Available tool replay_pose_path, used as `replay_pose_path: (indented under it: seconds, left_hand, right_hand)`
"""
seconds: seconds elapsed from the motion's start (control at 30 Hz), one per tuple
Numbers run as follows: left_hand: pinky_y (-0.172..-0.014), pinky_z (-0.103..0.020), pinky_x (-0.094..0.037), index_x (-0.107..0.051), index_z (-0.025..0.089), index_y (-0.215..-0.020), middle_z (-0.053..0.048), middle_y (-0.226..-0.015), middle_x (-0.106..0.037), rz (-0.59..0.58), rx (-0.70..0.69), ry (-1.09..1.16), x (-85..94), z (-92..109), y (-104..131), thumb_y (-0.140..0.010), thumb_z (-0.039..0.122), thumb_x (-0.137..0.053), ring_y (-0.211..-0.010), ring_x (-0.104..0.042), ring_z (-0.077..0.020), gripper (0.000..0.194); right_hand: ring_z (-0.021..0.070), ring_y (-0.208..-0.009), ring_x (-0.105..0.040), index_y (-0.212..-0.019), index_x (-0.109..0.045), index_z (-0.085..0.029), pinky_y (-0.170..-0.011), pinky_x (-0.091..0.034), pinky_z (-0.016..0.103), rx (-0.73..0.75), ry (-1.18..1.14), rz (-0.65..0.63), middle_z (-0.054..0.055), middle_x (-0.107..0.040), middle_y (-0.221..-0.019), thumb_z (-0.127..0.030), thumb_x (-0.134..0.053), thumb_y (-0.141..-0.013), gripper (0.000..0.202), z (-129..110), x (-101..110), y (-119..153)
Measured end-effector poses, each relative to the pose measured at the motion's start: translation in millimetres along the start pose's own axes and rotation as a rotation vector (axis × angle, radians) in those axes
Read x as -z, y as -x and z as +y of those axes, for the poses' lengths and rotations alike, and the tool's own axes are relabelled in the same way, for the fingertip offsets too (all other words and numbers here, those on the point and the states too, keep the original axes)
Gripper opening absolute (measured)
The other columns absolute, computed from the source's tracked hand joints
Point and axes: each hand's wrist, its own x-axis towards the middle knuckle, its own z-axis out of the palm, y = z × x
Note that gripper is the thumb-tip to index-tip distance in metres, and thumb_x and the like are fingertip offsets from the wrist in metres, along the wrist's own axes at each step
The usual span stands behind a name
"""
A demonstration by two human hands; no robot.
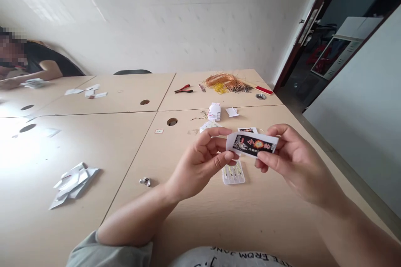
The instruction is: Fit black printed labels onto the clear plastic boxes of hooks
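Note:
Between my two hands is a small printed packet (253,143), white-edged with a black face, a fiery orange burst and lettering. My left hand (209,156) pinches its left end between thumb and fingers. The right end is gripped by my right hand (286,156), thumb on the front. Below the packet, partly hidden by my left fingers, a clear plastic box (233,174) with small yellowish pieces in its slots lies on the table. Just behind the packet, another black printed packet (247,130) shows in part.
Farther back are stacked white cards (214,111), red-handled pliers (184,89) and a bundle of copper-coloured strands (227,81). White packets (74,181) lie to the left, with a crumpled scrap (145,182) nearer. A person (40,60) sits at the far left. Round holes (172,122) pierce the tabletop.

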Motion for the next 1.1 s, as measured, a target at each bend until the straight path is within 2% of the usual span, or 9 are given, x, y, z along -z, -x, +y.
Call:
replay_pose_path:
  seconds: [0.07,0.17,0.3,0.43,0.53,0.63,0.77,0.97,1.1]
  left_hand:
    - [-0.073,-0.019,-0.060,-0.062,0.024,-0.113,0.002,-0.086,-0.076,0.031,0.007,0.118,-2.1,10.3,5.9,-0.095,0.020,-0.068,-0.076,-0.073,-0.0096,0.019]
    - [-0.074,-0.017,-0.061,-0.060,0.025,-0.116,0.003,-0.087,-0.077,0.038,0.002,0.158,-0.9,23.2,12.3,-0.099,0.018,-0.063,-0.076,-0.074,-0.0078,0.019]
    - [-0.076,-0.015,-0.060,-0.058,0.028,-0.119,0.005,-0.087,-0.076,0.033,-0.019,0.113,1.8,29.7,14.9,-0.100,0.014,-0.059,-0.077,-0.073,-0.0054,0.023]
    - [-0.076,-0.014,-0.060,-0.061,0.029,-0.118,0.005,-0.086,-0.073,0.025,-0.042,0.039,2.1,29.3,12.8,-0.101,0.010,-0.056,-0.078,-0.072,-0.0047,0.026]
    - [-0.076,-0.015,-0.060,-0.069,0.025,-0.110,0.003,-0.091,-0.071,0.002,-0.079,-0.006,0.3,28.8,10.9,-0.100,0.011,-0.056,-0.080,-0.070,-0.0053,0.021]
    - [-0.076,-0.012,-0.057,-0.074,0.022,-0.103,0.002,-0.088,-0.069,-0.003,-0.043,0.021,-1.5,28.7,9.3,-0.100,0.012,-0.058,-0.080,-0.067,-0.0043,0.018]
    - [-0.075,-0.013,-0.057,-0.075,0.022,-0.103,0.001,-0.090,-0.070,-0.049,0.039,0.115,-1.1,27.4,6.5,-0.099,0.013,-0.060,-0.078,-0.065,-0.0047,0.018]
    - [-0.076,-0.015,-0.056,-0.071,0.021,-0.105,0.000,-0.089,-0.070,-0.108,0.097,0.197,2.3,25.3,5.6,-0.098,0.016,-0.062,-0.080,-0.068,-0.0061,0.013]
    - [-0.078,-0.019,-0.056,-0.070,0.020,-0.104,0.000,-0.089,-0.071,-0.126,0.136,0.216,2.7,25.3,9.0,-0.091,0.016,-0.073,-0.083,-0.070,-0.0090,0.014]
  right_hand:
    - [0.0076,-0.065,-0.069,-0.112,-0.055,-0.035,-0.059,-0.057,0.016,0.065,0.003,-0.071,-0.008,-0.072,-0.082,-0.021,-0.066,-0.091,0.028,-9.4,-8.5,3.4]
    - [0.0084,-0.081,-0.073,-0.129,-0.052,-0.042,-0.066,-0.059,0.014,0.219,0.152,-0.095,-0.005,-0.074,-0.100,-0.016,-0.066,-0.091,0.048,-14.2,-12.3,5.2]
    - [0.0121,-0.101,-0.070,-0.132,-0.057,-0.041,-0.082,-0.060,0.018,0.370,0.303,-0.065,-0.003,-0.071,-0.117,-0.016,-0.066,-0.093,0.048,-11.5,-12.8,6.9]
    - [0.0117,-0.092,-0.070,-0.126,-0.063,-0.040,-0.078,-0.059,0.017,0.340,0.344,-0.089,-0.004,-0.074,-0.107,-0.021,-0.066,-0.095,0.037,-7.6,-13.2,5.4]
    - [0.0110,-0.086,-0.069,-0.122,-0.065,-0.040,-0.074,-0.058,0.017,0.288,0.350,-0.119,-0.006,-0.074,-0.097,-0.023,-0.067,-0.095,0.032,-4.7,-13.2,2.7]
    - [0.0110,-0.082,-0.067,-0.123,-0.063,-0.044,-0.072,-0.056,0.018,0.273,0.351,-0.139,-0.007,-0.072,-0.090,-0.024,-0.068,-0.094,0.035,-2.4,-13.9,2.4]
    - [0.0110,-0.082,-0.067,-0.125,-0.060,-0.046,-0.072,-0.057,0.019,0.257,0.300,-0.167,-0.007,-0.072,-0.093,-0.029,-0.069,-0.094,0.036,-3.0,-16.5,3.9]
    - [0.0078,-0.076,-0.066,-0.117,-0.064,-0.044,-0.070,-0.056,0.016,0.258,0.339,-0.096,-0.010,-0.073,-0.090,-0.033,-0.069,-0.095,0.026,-4.7,-21.3,2.9]
    - [0.0069,-0.071,-0.065,-0.111,-0.066,-0.041,-0.068,-0.054,0.016,0.270,0.386,-0.036,-0.011,-0.074,-0.086,-0.036,-0.071,-0.093,0.019,-3.5,-22.9,3.9]
